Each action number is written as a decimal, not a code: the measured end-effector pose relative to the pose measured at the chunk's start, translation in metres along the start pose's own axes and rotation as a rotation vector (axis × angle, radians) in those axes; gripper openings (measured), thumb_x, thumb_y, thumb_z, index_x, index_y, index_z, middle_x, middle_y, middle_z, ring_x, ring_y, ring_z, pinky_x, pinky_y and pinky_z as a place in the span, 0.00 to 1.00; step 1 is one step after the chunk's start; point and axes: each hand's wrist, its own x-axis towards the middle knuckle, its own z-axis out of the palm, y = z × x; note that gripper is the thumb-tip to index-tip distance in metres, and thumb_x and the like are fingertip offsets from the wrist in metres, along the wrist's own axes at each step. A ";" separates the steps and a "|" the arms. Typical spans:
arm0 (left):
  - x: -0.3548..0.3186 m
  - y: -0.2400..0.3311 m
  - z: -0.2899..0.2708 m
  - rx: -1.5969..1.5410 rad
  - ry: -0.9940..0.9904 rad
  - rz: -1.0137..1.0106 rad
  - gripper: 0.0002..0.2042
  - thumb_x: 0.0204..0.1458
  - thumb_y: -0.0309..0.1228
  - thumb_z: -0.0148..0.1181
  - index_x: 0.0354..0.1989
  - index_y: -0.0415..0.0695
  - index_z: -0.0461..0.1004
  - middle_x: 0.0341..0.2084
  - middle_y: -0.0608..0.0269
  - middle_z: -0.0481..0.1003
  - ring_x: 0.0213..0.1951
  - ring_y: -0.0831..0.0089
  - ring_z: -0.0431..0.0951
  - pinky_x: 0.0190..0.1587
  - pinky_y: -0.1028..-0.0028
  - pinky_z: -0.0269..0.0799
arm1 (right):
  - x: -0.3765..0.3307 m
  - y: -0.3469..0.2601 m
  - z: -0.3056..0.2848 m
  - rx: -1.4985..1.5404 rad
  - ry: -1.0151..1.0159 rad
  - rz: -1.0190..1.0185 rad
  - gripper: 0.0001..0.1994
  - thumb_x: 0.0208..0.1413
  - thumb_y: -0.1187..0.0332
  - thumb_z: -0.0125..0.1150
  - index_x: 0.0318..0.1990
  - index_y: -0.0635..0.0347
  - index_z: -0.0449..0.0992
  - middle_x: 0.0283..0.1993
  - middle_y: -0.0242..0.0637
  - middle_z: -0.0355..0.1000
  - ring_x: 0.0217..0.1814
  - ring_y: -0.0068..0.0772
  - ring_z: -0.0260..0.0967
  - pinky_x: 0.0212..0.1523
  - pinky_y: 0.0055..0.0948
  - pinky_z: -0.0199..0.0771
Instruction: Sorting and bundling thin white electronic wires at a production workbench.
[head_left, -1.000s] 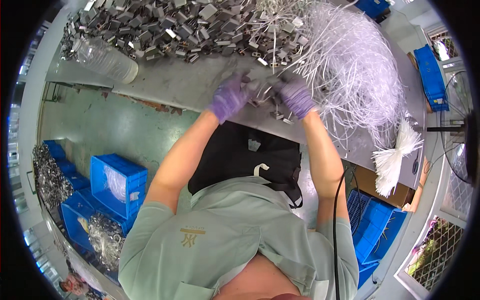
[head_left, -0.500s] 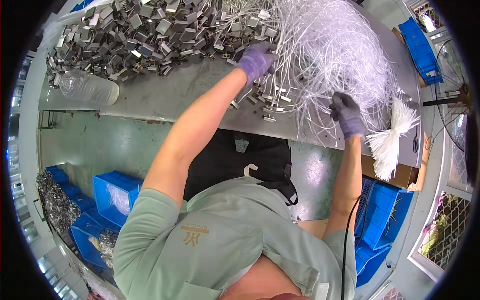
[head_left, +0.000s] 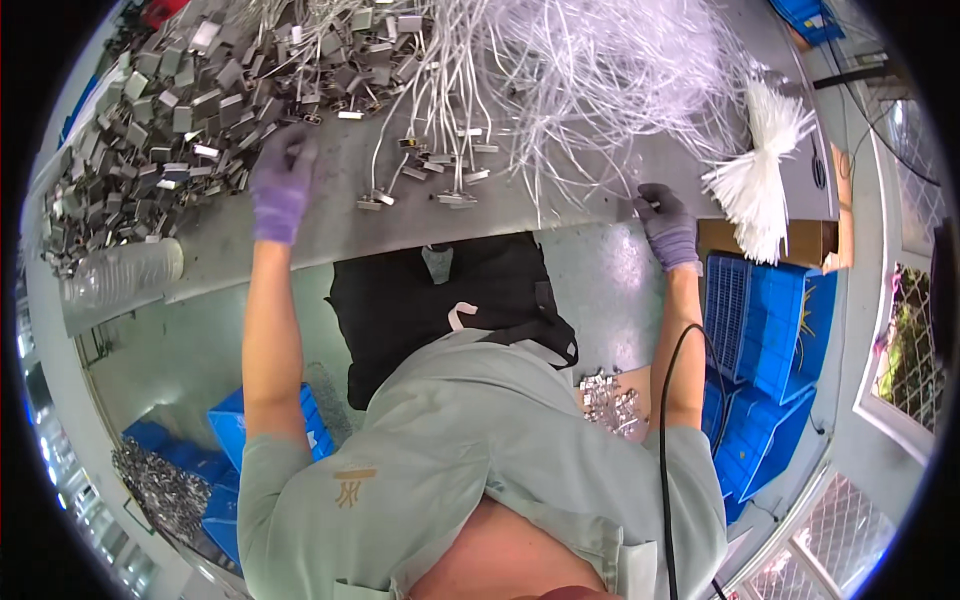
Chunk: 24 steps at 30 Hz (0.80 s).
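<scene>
My left hand (head_left: 284, 185), in a purple-grey glove, is at the right edge of a pile of small grey metal blocks (head_left: 190, 120). Its fingers are loosely bent and apart, and no held piece shows. My right hand (head_left: 664, 225), gloved alike, is at the table's near edge, below a heap of thin clear-white wires (head_left: 620, 80). Its fingers are slightly curled and parted, with nothing visible in them. Between the hands, several white wires with small metal ends (head_left: 458, 199) lie on the grey table (head_left: 340, 190).
A clear plastic bottle (head_left: 122, 272) lies at the table's left end. A tied bundle of white strips (head_left: 765, 170) lies on the right, above a cardboard box (head_left: 760, 238). Blue crates (head_left: 775, 330) stand at the lower right. A black bag (head_left: 440, 290) covers my lap.
My left hand has left the wires and moved left to the block pile. My right hand has come away from the wire heap toward the table's near edge. The view has shifted.
</scene>
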 end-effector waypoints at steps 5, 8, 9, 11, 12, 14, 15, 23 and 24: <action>-0.013 -0.073 0.000 -0.026 -0.003 0.016 0.16 0.52 0.33 0.60 0.47 0.39 0.72 0.40 0.59 0.75 0.40 0.74 0.74 0.45 0.75 0.70 | 0.003 -0.014 0.009 -0.388 -0.017 -0.125 0.13 0.47 0.61 0.60 0.41 0.51 0.77 0.46 0.42 0.73 0.46 0.48 0.71 0.44 0.41 0.72; -0.015 -0.074 0.007 -0.083 -0.024 0.018 0.16 0.52 0.32 0.60 0.48 0.39 0.71 0.40 0.59 0.74 0.41 0.72 0.74 0.45 0.73 0.70 | 0.008 -0.006 0.012 -0.519 -0.058 -0.192 0.11 0.49 0.59 0.58 0.40 0.49 0.77 0.44 0.44 0.73 0.46 0.50 0.70 0.45 0.43 0.71; -0.015 -0.068 0.006 -0.113 -0.044 -0.023 0.17 0.51 0.31 0.61 0.49 0.39 0.71 0.40 0.59 0.74 0.42 0.72 0.74 0.46 0.72 0.70 | 0.006 -0.018 0.009 -0.516 -0.100 -0.138 0.12 0.50 0.59 0.57 0.41 0.50 0.77 0.43 0.43 0.73 0.46 0.48 0.71 0.46 0.40 0.70; -0.008 -0.065 0.012 -0.075 0.001 0.033 0.17 0.48 0.31 0.62 0.47 0.40 0.71 0.40 0.56 0.75 0.41 0.67 0.74 0.45 0.70 0.70 | 0.001 -0.023 0.005 -0.492 -0.113 -0.126 0.13 0.51 0.57 0.56 0.40 0.51 0.77 0.42 0.44 0.74 0.46 0.49 0.71 0.47 0.41 0.70; -0.003 -0.073 0.015 0.008 0.066 0.122 0.17 0.46 0.31 0.63 0.45 0.40 0.72 0.40 0.54 0.75 0.40 0.63 0.75 0.44 0.68 0.71 | 0.001 -0.018 0.002 -0.466 -0.092 -0.174 0.13 0.52 0.56 0.55 0.38 0.51 0.77 0.41 0.45 0.73 0.45 0.51 0.71 0.46 0.44 0.70; 0.006 -0.070 0.019 -0.052 0.019 -0.008 0.20 0.48 0.29 0.62 0.50 0.40 0.70 0.41 0.57 0.75 0.44 0.70 0.73 0.48 0.71 0.70 | 0.004 -0.014 -0.004 -0.498 -0.134 -0.159 0.13 0.52 0.56 0.54 0.39 0.52 0.77 0.41 0.46 0.73 0.46 0.50 0.70 0.47 0.43 0.70; 0.007 -0.072 0.020 -0.037 0.051 -0.014 0.20 0.48 0.29 0.62 0.50 0.40 0.70 0.41 0.57 0.75 0.44 0.70 0.73 0.48 0.71 0.70 | 0.006 -0.006 -0.005 -0.545 -0.126 -0.171 0.12 0.52 0.57 0.55 0.38 0.51 0.77 0.39 0.45 0.74 0.44 0.51 0.71 0.45 0.43 0.71; 0.017 -0.038 0.051 -0.226 0.104 -0.133 0.30 0.49 0.35 0.60 0.60 0.41 0.59 0.36 0.50 0.73 0.37 0.63 0.74 0.42 0.67 0.70 | -0.026 0.014 -0.004 -0.437 -0.012 -0.223 0.11 0.50 0.56 0.58 0.35 0.51 0.77 0.35 0.42 0.76 0.38 0.49 0.74 0.38 0.42 0.74; 0.018 -0.033 0.053 -0.201 0.150 -0.124 0.31 0.49 0.38 0.61 0.60 0.40 0.59 0.39 0.48 0.73 0.41 0.60 0.74 0.44 0.67 0.69 | -0.029 0.006 -0.001 -0.411 0.009 -0.241 0.11 0.49 0.56 0.59 0.34 0.51 0.76 0.34 0.42 0.76 0.38 0.48 0.74 0.38 0.42 0.74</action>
